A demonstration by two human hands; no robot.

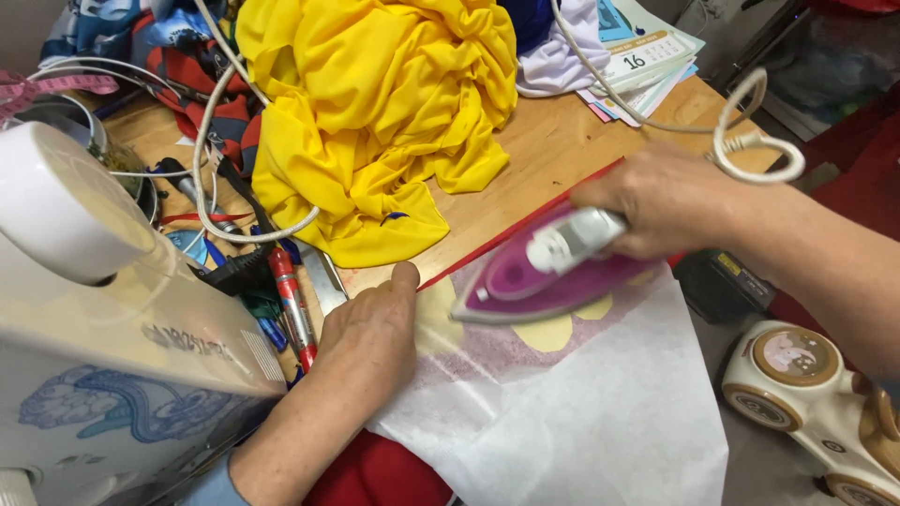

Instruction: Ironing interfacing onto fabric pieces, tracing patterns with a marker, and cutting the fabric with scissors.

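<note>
My right hand (667, 200) grips the handle of a purple and white clothes iron (544, 272), which rests flat on a sheet of thin white paper (581, 412). Yellow shapes (553, 330) show through the paper under the iron. Red cloth (375, 473) lies beneath the paper, with a red edge (525, 225) running along the wooden table. My left hand (367, 342) presses flat on the paper's left edge, fingers together, just left of the iron's tip.
A white sewing machine (103, 328) stands at the left. A crumpled yellow garment (375, 112) lies at the back, with white cords (750, 122), pens and a red marker (292, 295) nearby. A calendar (647, 47) sits back right. A cream toy car (816, 394) is on the floor right.
</note>
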